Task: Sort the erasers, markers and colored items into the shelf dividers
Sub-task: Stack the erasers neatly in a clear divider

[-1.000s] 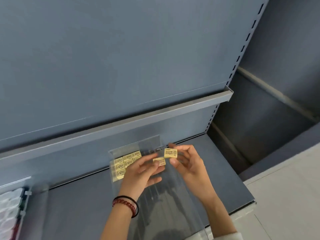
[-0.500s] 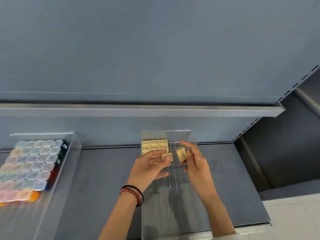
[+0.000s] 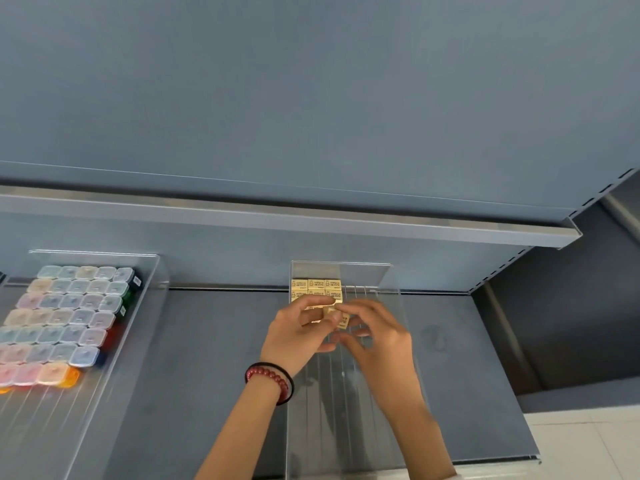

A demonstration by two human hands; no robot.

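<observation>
Since a moment ago both hands have closed in on each other: my left hand and my right hand were a little apart, each carrying its own eraser, and now the fingertips meet over the clear divider. My view has also swung left and settled, so the tray of colored items on the left of the shelf shows in full, well apart from where I work.

My left hand is pinched on one eraser, thumb below and fingers above. My right hand is curled around a second eraser, which sits tilted between its fingertips. The two erasers touch, or nearly so; I cannot tell which through my fingers.

Just behind them, at the back of the divider, the rows of erasers lie flat and tight together, labels up, filling only the left part of the divider. Its near length is bare.

I judge I am lining these two up to extend the rows forward. That means the eraser sorting is under way but far from filling the divider. The tilted one needs turning flat, label up, before I set it down, or it could knock the neat rows askew.
</observation>
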